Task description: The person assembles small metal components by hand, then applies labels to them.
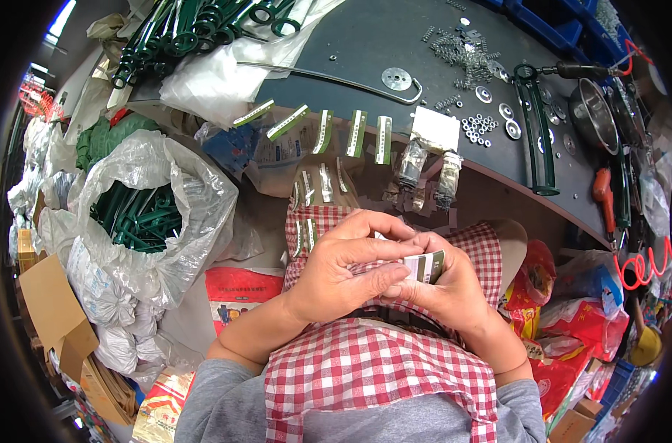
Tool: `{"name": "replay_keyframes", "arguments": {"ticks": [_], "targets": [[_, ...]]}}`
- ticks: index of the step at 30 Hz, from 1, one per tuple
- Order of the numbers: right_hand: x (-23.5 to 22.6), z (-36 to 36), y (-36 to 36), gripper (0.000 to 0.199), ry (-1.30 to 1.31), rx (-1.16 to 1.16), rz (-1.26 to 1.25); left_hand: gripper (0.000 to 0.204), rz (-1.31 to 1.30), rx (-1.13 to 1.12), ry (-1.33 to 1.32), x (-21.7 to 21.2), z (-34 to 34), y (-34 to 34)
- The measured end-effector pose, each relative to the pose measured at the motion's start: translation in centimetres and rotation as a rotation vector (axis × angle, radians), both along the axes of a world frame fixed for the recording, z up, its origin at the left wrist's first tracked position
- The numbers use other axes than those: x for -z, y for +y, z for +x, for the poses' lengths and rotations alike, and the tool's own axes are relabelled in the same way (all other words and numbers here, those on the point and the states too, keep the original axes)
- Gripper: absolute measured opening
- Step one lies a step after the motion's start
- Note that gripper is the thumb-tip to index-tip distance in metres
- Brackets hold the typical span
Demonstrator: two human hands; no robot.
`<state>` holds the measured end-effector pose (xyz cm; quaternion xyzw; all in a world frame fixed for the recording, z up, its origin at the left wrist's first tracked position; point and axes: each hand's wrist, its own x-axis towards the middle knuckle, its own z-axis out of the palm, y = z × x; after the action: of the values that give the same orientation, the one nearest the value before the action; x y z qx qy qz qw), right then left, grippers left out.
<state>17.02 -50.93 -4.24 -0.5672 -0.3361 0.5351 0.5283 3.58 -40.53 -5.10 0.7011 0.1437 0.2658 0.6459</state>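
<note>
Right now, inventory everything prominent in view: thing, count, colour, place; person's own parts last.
Flat label strips: five, green-white, table's near edge
Worktable: one, dark grey, ahead
Coiled metal springs: many, silver, worktable's right
Ring-ended metal parts: many, green, upper left
Plastic sack: one, translucent, left
Metal bowl: one, silver, right
Checked cloth apron: one, red-white, body and lap
Held flat labels: count unclear, green-white, between fingers
Left fingers, right fingers: bare, at held labels

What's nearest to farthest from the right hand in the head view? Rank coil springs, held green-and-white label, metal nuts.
1. Green-and-white label: held in the right hand.
2. Metal nuts: ahead, slightly right.
3. Coil springs: beyond the nuts.
</note>
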Motion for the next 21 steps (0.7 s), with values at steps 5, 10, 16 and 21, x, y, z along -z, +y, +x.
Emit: {"name": "replay_keyframes", "arguments": {"ticks": [5,10,16,21], "targets": [[-0.1,0.8,-0.5,0.027,-0.149,-0.072,0.004,0.012,0.051,0.015,-0.027,0.5,-0.1,0.1],[-1.6,0.4,-0.7,0.014,0.432,0.082,-0.034,0.011,-0.433,0.018,-0.13,-0.6,0.4,-0.9],[-2.3,0.6,-1.3,0.014,0.45,0.078,-0.02,0.009,0.17,0.078,-0.135,-1.6,0.6,0.3],[-2.6,0.6,-1.4,0.015,0.459,-0.005,-0.018,0.008,0.204,0.072,-0.146,-1.8,0.7,-0.2]]}}
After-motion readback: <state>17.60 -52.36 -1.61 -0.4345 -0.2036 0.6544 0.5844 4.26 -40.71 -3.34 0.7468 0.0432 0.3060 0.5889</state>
